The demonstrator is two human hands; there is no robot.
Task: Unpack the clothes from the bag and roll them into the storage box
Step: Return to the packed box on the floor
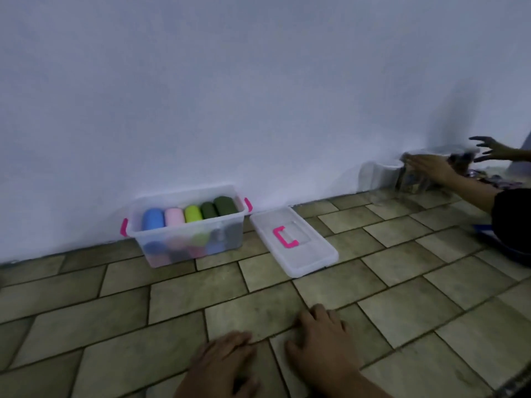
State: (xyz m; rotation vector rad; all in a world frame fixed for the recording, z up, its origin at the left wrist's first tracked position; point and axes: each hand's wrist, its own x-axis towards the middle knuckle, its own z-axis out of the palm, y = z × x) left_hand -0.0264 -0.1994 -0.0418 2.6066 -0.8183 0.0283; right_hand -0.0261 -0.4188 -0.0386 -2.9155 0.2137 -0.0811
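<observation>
A clear storage box (161, 235) with pink side clips stands against the white wall. Rolled clothes fill it: blue (153, 219), pink (174, 216), lime (192, 214) and two dark green rolls (221, 207) on top, more rolls blurred below. Its clear lid (310, 254) with a pink handle lies flat on the tiles to the right of the box. My left hand (221, 360) and my right hand (324, 343) rest flat on the tiled floor at the bottom of the view, fingers straight, holding nothing. No bag is plainly visible.
At the far right another person's two hands (431, 168) reach around a blurred clear container (413, 179) by the wall, with dark items beside it. That person's dark sleeve (511, 222) is at the right edge. Beige floor tiles (115, 311) spread between me and the box.
</observation>
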